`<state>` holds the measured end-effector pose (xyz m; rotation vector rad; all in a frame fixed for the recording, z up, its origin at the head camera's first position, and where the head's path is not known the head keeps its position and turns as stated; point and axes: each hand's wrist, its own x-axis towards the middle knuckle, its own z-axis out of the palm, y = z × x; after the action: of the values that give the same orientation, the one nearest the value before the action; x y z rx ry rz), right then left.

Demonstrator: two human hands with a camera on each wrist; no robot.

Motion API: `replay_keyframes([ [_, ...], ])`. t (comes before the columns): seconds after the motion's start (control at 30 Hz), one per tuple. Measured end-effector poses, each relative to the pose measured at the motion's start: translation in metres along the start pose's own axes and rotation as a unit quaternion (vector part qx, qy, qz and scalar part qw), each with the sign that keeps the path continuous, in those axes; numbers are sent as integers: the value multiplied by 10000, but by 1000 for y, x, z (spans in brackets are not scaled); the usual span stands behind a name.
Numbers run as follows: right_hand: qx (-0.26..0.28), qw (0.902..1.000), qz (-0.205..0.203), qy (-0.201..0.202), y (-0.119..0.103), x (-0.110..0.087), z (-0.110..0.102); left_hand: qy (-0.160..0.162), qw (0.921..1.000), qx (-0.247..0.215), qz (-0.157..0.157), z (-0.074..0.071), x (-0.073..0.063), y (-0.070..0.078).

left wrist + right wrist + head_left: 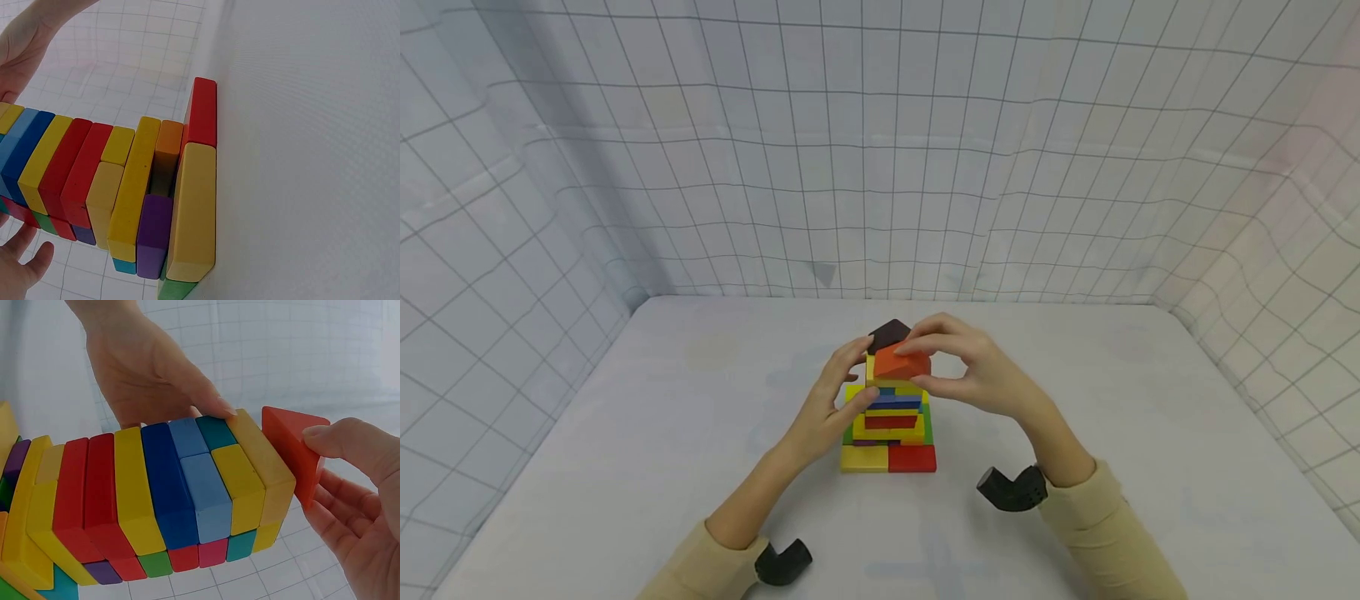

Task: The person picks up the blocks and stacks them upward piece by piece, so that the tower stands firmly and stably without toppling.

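A tall stack of coloured blocks (891, 423) stands on the white table. My right hand (973, 367) pinches an orange triangular prism (290, 447) between thumb and fingers, right at the pale yellow block (269, 475) on top. Behind it on the stack, a dark triangular prism (889, 332) shows in the head view. My left hand (826, 410) is at the upper left side of the stack, thumb in front and fingers extended toward the dark prism. In the right wrist view the left thumb (212, 403) touches the stack near its top.
Flat yellow (865, 459) and red (912, 458) blocks form the front of the base on the white tabletop (700, 383). White grid-lined curtains (910, 167) surround the table at the back and sides. A black wrist device (1011, 489) sits by each sleeve.
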<state>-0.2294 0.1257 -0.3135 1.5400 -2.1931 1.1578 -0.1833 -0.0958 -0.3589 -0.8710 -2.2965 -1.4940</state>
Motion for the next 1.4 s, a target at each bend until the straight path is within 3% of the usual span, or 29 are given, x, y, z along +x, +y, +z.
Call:
replay_keyframes([
  [0.27, -104, 9999, -66, -49, -1, 2, 4, 14, 10000, -26, 31, 0, 0, 0],
  [0.53, -182, 9994, -134, 269, 2, 3, 9, 21, 10000, -20, 23, 1, 0, 0],
  [0.67, -264, 9987, 172, 410, 3, 4, 12, 27, 10000, -22, 7, 0, 0, 0],
  [0.83, -81, 9977, 611, 289, -2, 8, 14, 28, 10000, -12, -49, 0, 0, 0],
  [1.13, 201, 9957, 855, 301, -28, 18, 11, 6, 10000, -2, -72, 0, 0, 1],
  [1.4, 238, 9959, 812, 334, -3, 10, 17, 1, 9999, -26, -110, 1, 0, 1],
])
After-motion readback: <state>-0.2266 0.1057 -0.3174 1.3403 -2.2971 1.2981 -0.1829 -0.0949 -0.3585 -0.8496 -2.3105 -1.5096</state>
